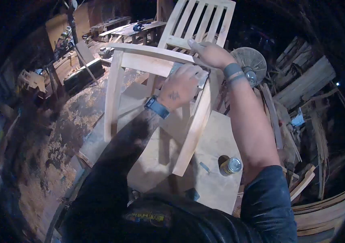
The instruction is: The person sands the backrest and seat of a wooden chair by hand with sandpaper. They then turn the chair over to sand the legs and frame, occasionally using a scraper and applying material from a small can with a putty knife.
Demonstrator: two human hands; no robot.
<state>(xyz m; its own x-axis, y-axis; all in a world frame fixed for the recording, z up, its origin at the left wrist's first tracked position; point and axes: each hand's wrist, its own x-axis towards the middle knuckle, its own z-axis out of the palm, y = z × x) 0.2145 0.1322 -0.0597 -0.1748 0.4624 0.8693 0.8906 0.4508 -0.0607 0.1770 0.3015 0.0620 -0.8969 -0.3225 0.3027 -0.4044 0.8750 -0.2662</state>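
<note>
An unfinished wooden chair (192, 141) with a slatted back (198, 18) stands on a pale board (148, 170). My left hand (182, 87), with a watch at its wrist, presses down at the corner where the front rail meets the leg. Beneath its fingers show the edges of a grey-blue sheet of sandpaper (175, 67). My right hand (212, 54), with a band at the wrist, grips the chair at the same corner, its thumb up and its other fingers mostly hidden.
A small can (232, 165) stands on the board, with a grey-blue scrap (204, 167) beside it. A fan (249, 65) is behind my right forearm. Planks (308, 83) lean at the right. Shavings (67, 117) cover the floor left. A workbench (134, 29) stands farther back.
</note>
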